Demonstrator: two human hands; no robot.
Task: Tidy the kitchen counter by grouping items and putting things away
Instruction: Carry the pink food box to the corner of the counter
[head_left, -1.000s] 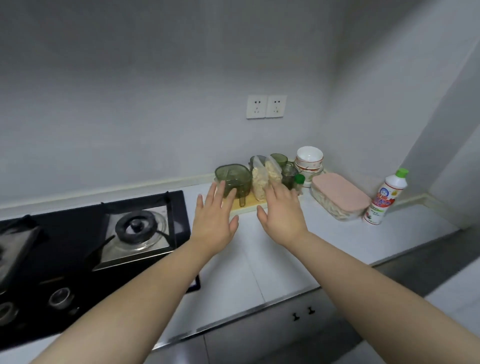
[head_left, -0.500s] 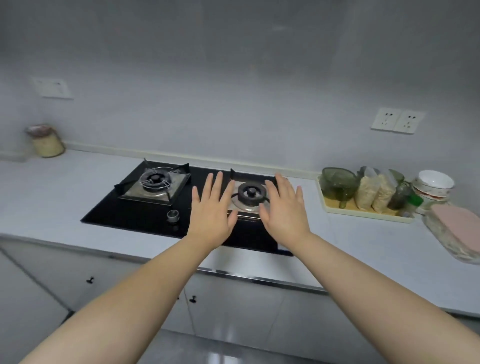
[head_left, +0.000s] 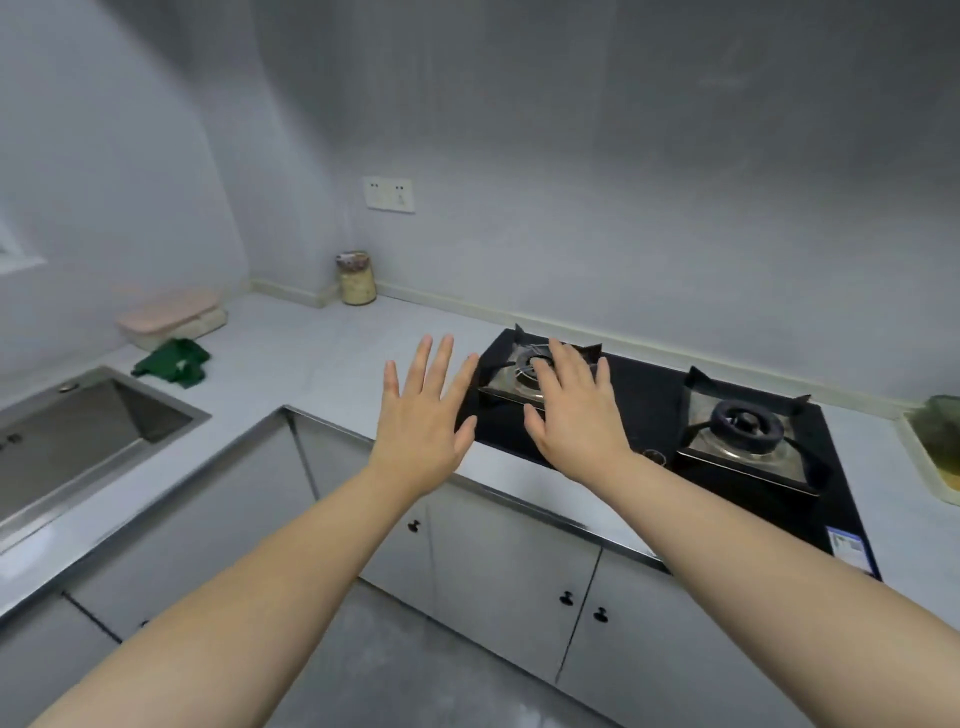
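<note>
Both my hands are stretched out in front of me, palms down, fingers spread, holding nothing. My left hand (head_left: 423, 415) hovers over the white counter (head_left: 322, 358) just left of the black gas hob (head_left: 649, 410). My right hand (head_left: 574, 410) hovers over the hob's left burner. A jar of pale grains (head_left: 357, 279) stands in the far corner. A pink-lidded box (head_left: 166, 317) and a green cloth (head_left: 174, 361) lie on the counter at the left. At the right edge, a cream tray (head_left: 930, 462) holds a green glass item (head_left: 943, 426).
A steel sink (head_left: 78, 436) is set into the counter at the left. The right burner (head_left: 748, 428) sits on the hob. White cabinet doors with small black knobs (head_left: 582, 605) run below the counter. A wall socket (head_left: 389, 194) is above the jar.
My view has swung left, from the tray and bowls at the right end to the hob, corner and sink. Both hands stay open and spread in front of me.
</note>
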